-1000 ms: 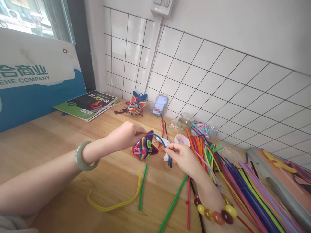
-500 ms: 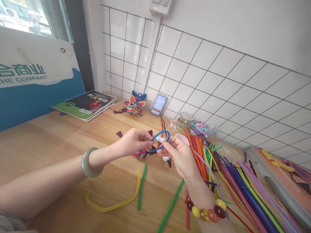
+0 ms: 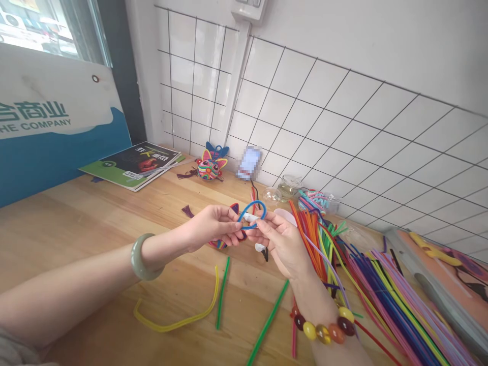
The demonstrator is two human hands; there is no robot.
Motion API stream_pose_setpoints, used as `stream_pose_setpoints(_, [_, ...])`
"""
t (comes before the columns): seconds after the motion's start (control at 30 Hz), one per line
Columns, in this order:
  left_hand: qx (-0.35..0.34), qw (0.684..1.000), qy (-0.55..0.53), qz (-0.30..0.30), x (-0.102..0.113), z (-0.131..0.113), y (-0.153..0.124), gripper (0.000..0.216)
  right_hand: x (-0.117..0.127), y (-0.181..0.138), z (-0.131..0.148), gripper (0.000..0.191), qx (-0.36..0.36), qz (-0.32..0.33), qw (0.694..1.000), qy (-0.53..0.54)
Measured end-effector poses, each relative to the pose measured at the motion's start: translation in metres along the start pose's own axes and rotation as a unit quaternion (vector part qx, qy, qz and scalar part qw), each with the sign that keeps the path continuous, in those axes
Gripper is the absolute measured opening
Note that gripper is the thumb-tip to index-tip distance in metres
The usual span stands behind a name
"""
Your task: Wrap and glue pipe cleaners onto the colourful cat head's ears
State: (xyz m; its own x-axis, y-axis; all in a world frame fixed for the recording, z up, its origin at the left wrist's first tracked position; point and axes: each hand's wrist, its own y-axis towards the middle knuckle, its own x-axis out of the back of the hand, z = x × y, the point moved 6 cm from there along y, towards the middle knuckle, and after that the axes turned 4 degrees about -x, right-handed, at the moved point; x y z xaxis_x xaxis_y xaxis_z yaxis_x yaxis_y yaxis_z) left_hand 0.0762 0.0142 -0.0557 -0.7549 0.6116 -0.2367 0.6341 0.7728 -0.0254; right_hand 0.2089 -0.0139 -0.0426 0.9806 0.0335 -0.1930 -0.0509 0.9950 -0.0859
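Between my hands a blue pipe cleaner [image 3: 254,203] is bent into a loop. My left hand [image 3: 219,223] pinches the loop's left side with thumb and fingers. On the right side, my right hand [image 3: 280,236] grips the same pipe cleaner. A small white piece [image 3: 249,217] shows inside the loop by my right fingertips; whether it is held I cannot tell. Partly hidden behind my left hand lies a colourful striped ornament [image 3: 218,244] with a dark tassel. In front of my hands are a bent yellow pipe cleaner [image 3: 168,327] and green pipe cleaners [image 3: 267,324].
A cat-faced ornament [image 3: 208,169] and a propped phone [image 3: 248,162] stand near the wall grid. Bundles of coloured pipe cleaners [image 3: 400,300] cover the right side. Books [image 3: 129,165] lie at the back left, by a printed board [image 3: 57,122]. Clear containers [image 3: 290,188] stand behind.
The blue loop has turned slightly and looks narrower and more closed at its lower edge. My left fingers have shifted a little lower. Both hands keep hold of it.
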Motion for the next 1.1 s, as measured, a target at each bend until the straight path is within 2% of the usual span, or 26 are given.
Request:
stream_pose_setpoints(0.13, [0.025,0.996,-0.077,0.03,-0.002,0.004,-0.001,0.018,-0.004,-0.001,0.003,0.025,0.018,0.04,0.999,-0.013])
stream_pose_setpoints(0.37, [0.054,0.989,-0.114,0.082,-0.014,0.007,-0.008,0.019,0.002,-0.002,0.007,0.017,0.095,-0.021,0.992,-0.08])
stream_pose_setpoints(0.5, [0.051,0.991,-0.103,0.072,-0.016,0.005,-0.008,0.018,0.003,-0.001,0.009,0.021,0.078,-0.005,0.994,-0.072])
stream_pose_setpoints(0.63, [0.054,0.991,-0.102,0.07,-0.015,0.004,-0.008,0.017,0.005,0.0,0.014,0.018,0.051,0.026,0.998,-0.02])
stream_pose_setpoints(0.97, [0.05,0.995,-0.035,0.079,-0.019,0.003,-0.01,0.021,0.01,0.003,0.005,0.016,0.026,-0.027,0.998,0.043])
stream_pose_setpoints(1.1, [0.05,0.995,-0.051,0.068,-0.016,0.003,-0.009,0.02,0.005,0.004,-0.001,0.021,-0.011,0.031,0.999,0.042])
